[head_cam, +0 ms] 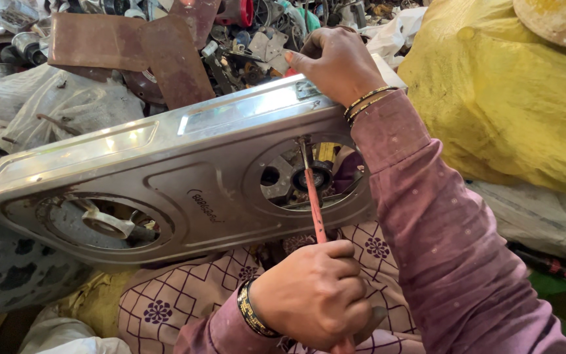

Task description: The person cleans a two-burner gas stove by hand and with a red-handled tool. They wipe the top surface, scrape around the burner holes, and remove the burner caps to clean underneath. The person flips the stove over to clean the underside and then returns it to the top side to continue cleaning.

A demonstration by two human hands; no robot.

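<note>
Both hands busy: screwdriver [314, 200] inside left fingers [335, 252]; right fingers [309, 56] atop stove [185, 164].

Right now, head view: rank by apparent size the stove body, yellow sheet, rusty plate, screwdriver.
1. Steel stove body
2. Yellow sheet, cropped by the frame, so its rank against the stove is unsure
3. Rusty plate
4. Screwdriver, partly hidden in the left hand

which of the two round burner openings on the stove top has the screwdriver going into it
The right-hand opening, nearest the sleeved arm. The red screwdriver, held by the left hand, reaches its upper rim; the left-hand opening has no tool in it.
</note>
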